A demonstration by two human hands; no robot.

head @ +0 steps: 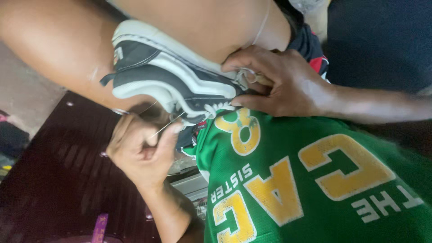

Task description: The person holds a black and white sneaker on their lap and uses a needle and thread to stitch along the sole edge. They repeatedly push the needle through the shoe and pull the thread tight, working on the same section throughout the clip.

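On the left, the left hand (141, 150) is closed up, with thumb and finger pinched on a thin pale thread (168, 123). The thread runs tight from that hand up to the shoe (166, 74). I cannot tell if there is a needle on it. The thread looks very light and slippery, and it could snap, so a small tight pinch near its end seems best. The shoe is black with a thick white sole. It lies on its side, pressed against a bare leg (58, 49), just above the left hand. It looks fairly light. The sole seems thick and bendy but firm, and the black top part seems soft. The firm sole edge is a good place to hold it. To the right, the right hand (283, 83) is curled around the end of the shoe, by the white laces, fingers on top and thumb below. Under that arm is a green shirt (315, 180) with yellow letters.
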